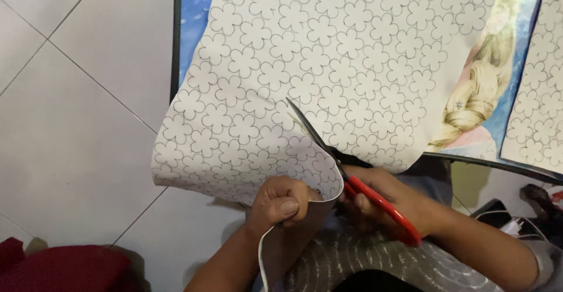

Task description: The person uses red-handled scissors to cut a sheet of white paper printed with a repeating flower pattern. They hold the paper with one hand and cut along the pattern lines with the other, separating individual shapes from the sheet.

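We hold a large sheet of paper (305, 63) printed with flower outlines; it lies across a small desk (175, 46) with a dark rim and a blue picture surface, and its near edge hangs off the desk toward us. Our left hand (280, 203) is closed on that near edge, thumb on top, pinching the paper where it curls downward. Our right hand (384, 201) is closed around the red handles of a pair of scissors (352, 177). The blades are parted and point up and to the left, and the paper sits between them at the end of a cut running in from the near edge. A second sheet (539, 92) with the same pattern lies on the desk at the right. White floor tiles (76, 122) lie to the left, with a dark red cloth (58, 268) at the lower left corner.
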Demonstrator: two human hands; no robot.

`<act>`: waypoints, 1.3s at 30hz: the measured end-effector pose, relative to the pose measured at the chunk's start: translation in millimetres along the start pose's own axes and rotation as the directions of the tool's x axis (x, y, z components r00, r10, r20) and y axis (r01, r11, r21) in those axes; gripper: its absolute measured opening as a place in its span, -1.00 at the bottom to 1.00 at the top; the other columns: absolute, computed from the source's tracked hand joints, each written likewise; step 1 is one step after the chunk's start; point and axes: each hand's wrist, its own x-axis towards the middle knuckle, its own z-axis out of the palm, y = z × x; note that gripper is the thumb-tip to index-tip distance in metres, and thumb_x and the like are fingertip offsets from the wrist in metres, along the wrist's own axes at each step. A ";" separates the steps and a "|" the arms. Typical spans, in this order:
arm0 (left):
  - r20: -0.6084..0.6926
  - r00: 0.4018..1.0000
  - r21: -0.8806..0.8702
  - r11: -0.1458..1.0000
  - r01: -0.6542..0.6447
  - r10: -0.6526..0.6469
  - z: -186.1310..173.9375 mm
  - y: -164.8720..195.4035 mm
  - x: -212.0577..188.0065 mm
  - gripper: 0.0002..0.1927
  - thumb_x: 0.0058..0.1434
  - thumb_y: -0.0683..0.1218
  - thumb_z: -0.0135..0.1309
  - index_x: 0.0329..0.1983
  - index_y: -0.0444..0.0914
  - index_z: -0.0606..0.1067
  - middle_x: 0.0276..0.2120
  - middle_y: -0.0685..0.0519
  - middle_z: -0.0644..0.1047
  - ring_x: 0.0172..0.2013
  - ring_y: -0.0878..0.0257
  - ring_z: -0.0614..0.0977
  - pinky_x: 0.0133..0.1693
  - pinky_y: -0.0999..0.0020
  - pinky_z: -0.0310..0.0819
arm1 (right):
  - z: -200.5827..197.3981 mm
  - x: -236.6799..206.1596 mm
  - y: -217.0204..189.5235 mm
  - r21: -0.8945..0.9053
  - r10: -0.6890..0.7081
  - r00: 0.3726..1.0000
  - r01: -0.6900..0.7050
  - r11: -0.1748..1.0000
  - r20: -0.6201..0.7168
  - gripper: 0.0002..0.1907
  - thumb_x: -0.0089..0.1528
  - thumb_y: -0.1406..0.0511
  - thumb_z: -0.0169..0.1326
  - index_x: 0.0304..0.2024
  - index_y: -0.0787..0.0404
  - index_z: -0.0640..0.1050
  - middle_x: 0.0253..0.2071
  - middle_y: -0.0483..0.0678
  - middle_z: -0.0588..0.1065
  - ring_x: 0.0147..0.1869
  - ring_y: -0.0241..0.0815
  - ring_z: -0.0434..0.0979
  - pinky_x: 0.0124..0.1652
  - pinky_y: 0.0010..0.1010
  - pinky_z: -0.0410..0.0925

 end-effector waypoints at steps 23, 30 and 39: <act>-0.017 0.999 0.041 0.999 0.036 -0.035 1.4 7.2 -6.2 -0.59 0.29 0.01 0.09 -0.57 -0.30 0.30 -0.65 0.10 0.25 -0.55 0.32 0.22 -0.46 0.33 -0.01 | -29.1 1.5 -37.7 -0.490 0.094 0.995 -0.091 0.867 -0.018 -0.35 0.16 -0.23 0.05 -0.31 0.24 0.48 -0.51 -0.17 0.41 -0.40 -0.32 0.33 -0.44 -0.34 0.29; 0.012 1.000 0.102 0.995 0.022 -0.023 -3.9 5.6 -4.0 -0.59 0.29 0.01 0.08 -0.58 -0.28 0.27 -0.65 0.10 0.25 -0.55 0.31 0.22 -0.47 0.32 -0.01 | -36.8 2.2 -64.9 -0.669 0.291 0.946 -0.309 0.676 -0.143 -0.26 0.00 -0.35 0.04 -0.33 0.16 0.50 -0.62 -0.09 0.42 -0.49 -0.26 0.32 -0.48 -0.24 0.26; 0.002 1.000 -0.007 1.000 0.011 -0.011 1.9 5.9 -2.1 -0.59 0.30 -0.01 0.10 -0.57 -0.29 0.28 -0.64 0.10 0.25 -0.56 0.32 0.21 -0.47 0.31 -0.03 | -61.2 2.7 -78.4 -0.833 0.464 0.862 -0.401 0.380 -0.203 -0.32 0.07 -0.37 -0.01 -0.36 0.04 0.58 -0.64 -0.15 0.44 -0.53 -0.23 0.34 -0.50 -0.21 0.24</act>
